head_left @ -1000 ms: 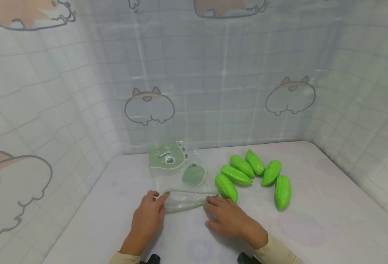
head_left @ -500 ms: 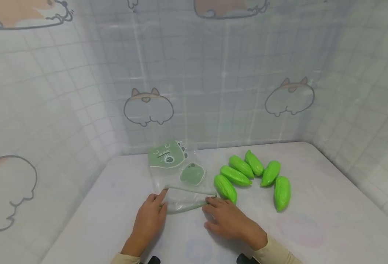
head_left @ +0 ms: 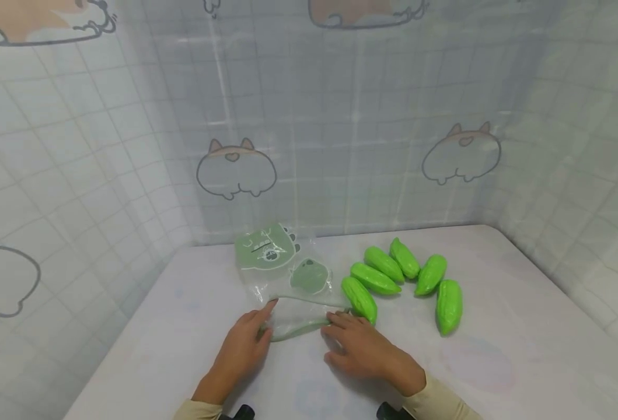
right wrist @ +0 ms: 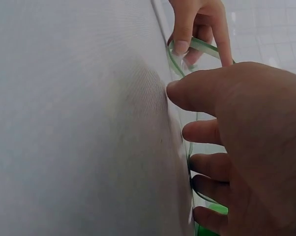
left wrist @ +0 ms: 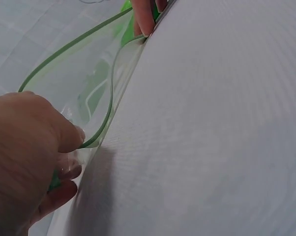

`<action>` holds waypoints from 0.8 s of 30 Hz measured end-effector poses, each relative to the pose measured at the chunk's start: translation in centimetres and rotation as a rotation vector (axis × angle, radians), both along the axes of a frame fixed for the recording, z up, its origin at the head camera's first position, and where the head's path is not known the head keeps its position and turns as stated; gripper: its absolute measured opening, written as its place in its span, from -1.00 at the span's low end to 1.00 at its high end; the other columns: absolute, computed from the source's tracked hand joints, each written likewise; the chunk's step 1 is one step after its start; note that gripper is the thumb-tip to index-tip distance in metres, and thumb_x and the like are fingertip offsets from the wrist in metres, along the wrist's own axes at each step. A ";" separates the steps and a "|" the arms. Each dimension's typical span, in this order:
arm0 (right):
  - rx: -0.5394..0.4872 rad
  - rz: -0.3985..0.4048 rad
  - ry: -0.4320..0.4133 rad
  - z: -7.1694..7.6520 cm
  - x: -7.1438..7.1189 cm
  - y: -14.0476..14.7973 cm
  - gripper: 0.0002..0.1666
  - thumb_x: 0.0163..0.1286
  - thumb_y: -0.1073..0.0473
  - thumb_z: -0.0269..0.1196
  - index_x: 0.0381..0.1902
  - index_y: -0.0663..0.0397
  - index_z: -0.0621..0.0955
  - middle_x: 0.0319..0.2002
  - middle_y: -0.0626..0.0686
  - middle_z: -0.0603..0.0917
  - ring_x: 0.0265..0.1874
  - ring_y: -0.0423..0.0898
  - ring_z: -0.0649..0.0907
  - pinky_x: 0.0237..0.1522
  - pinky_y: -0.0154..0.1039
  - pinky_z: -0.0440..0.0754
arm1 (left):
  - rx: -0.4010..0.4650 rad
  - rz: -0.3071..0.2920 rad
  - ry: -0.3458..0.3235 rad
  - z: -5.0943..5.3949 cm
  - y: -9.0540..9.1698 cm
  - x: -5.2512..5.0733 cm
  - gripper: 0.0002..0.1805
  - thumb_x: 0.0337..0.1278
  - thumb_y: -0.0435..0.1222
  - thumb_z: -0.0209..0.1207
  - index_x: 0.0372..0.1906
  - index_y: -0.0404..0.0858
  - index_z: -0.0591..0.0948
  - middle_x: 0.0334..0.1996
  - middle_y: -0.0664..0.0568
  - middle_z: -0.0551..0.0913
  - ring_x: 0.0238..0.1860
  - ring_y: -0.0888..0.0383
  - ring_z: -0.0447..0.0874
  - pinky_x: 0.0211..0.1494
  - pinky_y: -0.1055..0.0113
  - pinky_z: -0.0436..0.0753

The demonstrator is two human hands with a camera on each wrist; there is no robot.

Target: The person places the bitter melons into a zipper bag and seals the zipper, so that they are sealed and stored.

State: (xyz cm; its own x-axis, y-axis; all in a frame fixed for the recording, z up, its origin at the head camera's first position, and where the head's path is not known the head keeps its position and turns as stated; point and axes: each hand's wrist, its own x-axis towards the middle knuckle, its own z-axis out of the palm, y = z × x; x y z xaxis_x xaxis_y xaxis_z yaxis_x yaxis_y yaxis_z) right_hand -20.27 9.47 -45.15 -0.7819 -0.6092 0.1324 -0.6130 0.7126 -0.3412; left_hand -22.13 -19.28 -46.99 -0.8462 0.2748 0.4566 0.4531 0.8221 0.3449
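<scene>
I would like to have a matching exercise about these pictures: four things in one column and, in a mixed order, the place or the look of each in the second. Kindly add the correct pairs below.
Column 1
1. Left hand
2. Clear bag
3. Right hand
4. Six gourd-like pieces

Column 2
A. At the right end of the bag's mouth
B. Glossy and bright green
C. At the left end of the bag's mouth
D. See-through, with green prints

Right pairs: 1-C, 2-D, 3-A, 4-B
</scene>
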 end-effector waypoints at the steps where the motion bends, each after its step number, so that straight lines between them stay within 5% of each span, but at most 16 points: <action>1: 0.001 -0.002 -0.004 0.0 0.0 0.0 -0.46 0.44 -0.10 0.21 0.28 -0.01 0.56 0.43 0.15 0.39 0.42 0.16 0.34 0.32 0.22 0.32 | -0.005 0.001 0.003 0.0 0.0 0.0 -0.29 0.10 -0.39 0.38 0.40 -0.10 0.48 -0.12 0.03 0.68 -0.01 0.00 0.63 0.06 0.01 0.61; 9: -0.003 -0.010 0.030 -0.3 -0.3 -0.1 -0.36 0.45 -0.08 0.22 0.39 0.03 0.46 0.40 0.10 0.43 0.41 0.13 0.36 0.32 0.18 0.34 | -0.041 -0.031 0.100 0.5 0.3 0.2 -0.30 0.03 -0.41 0.39 0.37 -0.17 0.51 -0.19 -0.02 0.66 -0.09 -0.03 0.63 -0.01 0.01 0.62; 24: -0.089 -0.073 0.113 -0.7 -0.3 -0.3 -0.02 0.39 -0.02 0.28 0.53 0.36 0.11 0.26 0.09 0.57 0.28 0.06 0.51 0.25 0.04 0.45 | -0.072 -0.023 0.168 0.1 0.2 0.2 -0.31 0.02 -0.36 0.40 0.35 -0.14 0.53 -0.20 0.00 0.61 -0.15 0.05 0.60 -0.12 0.07 0.63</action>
